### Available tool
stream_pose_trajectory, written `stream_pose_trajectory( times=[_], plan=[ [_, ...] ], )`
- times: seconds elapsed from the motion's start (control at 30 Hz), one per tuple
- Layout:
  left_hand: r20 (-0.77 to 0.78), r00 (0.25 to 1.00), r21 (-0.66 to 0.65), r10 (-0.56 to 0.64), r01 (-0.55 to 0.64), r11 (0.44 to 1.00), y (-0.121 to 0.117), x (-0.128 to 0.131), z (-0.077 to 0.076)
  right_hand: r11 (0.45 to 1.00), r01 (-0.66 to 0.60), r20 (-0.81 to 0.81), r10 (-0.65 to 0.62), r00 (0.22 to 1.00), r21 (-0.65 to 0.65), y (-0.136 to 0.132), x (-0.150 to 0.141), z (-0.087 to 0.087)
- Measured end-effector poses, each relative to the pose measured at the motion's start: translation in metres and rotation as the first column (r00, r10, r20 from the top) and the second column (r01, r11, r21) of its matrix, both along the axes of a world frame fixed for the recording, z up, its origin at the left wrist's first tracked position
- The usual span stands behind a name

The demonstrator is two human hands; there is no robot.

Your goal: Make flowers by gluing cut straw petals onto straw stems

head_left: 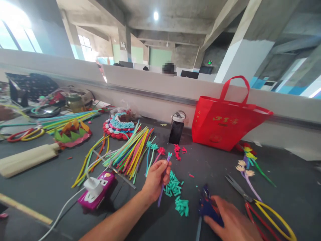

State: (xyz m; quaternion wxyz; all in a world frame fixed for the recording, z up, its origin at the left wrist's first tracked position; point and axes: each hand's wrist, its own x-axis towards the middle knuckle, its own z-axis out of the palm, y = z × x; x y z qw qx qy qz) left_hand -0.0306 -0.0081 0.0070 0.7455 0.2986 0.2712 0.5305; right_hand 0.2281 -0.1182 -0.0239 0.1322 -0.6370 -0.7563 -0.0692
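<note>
My left hand [156, 177] is closed in a pinch around a purple pipe cleaner [161, 196], held nearly upright with small teal pieces at its top. Beside that hand lie two piles of short teal pipe cleaner pieces [174, 184]. My right hand [229, 219], smeared by motion, is at a dark blue tool that looks like a glue gun [209, 209]. Its thumb and forefinger meet the tool's edge, but whether they grip it is unclear. Right of this hand are scissors [240, 189] with red and yellow handles. Pipe cleaner flowers [161, 151] lie beyond my left hand.
A bundle of coloured pipe cleaners [135, 147] lies left of centre, near a purple power strip [97, 190] with a white plug and cable. Behind stand a phone [176, 132] and a red bag [225, 124]. More flowers [247, 170] lie on the right.
</note>
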Motion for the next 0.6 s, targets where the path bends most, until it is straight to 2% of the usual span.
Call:
stream_pose_trajectory(
  times=[0.07,0.17,0.27,0.37,0.43,0.5,0.53,0.6],
  plan=[
    [-0.014,1.000,-0.004,-0.018,0.018,1.000,-0.002,0.002,0.000,0.999,-0.043,0.037,0.043,0.998,-0.007,-0.014,0.011,-0.013],
    [-0.028,0.999,-0.009,-0.043,0.042,0.999,-0.005,0.003,0.001,0.999,-0.035,-0.019,0.034,0.999,-0.039,-0.019,0.018,-0.025],
    [-0.037,0.998,0.000,-0.048,0.048,0.999,-0.005,0.004,0.001,0.990,0.007,-0.131,-0.026,0.991,-0.139,-0.012,0.016,-0.025],
    [-0.053,0.998,0.013,-0.040,0.041,0.999,-0.005,0.004,0.001,0.968,0.076,-0.268,-0.141,0.953,-0.238,-0.006,0.011,-0.014],
    [-0.076,0.997,0.021,-0.029,0.031,0.999,-0.005,0.004,0.001,0.959,0.086,-0.410,-0.195,0.891,-0.269,-0.007,0.008,-0.002],
    [-0.099,0.995,0.027,-0.032,0.035,0.999,-0.006,0.004,0.000,0.967,0.049,-0.585,-0.191,0.788,-0.251,-0.010,0.005,0.012],
    [-0.109,0.993,0.027,-0.039,0.043,0.999,-0.006,0.005,0.000,0.974,0.040,-0.669,-0.183,0.720,-0.224,-0.012,0.002,0.018],
    [-0.120,0.991,0.021,-0.066,0.069,0.997,-0.008,0.006,0.000,0.979,0.126,-0.803,-0.204,0.559,-0.161,-0.013,-0.005,0.031]
  ],
)
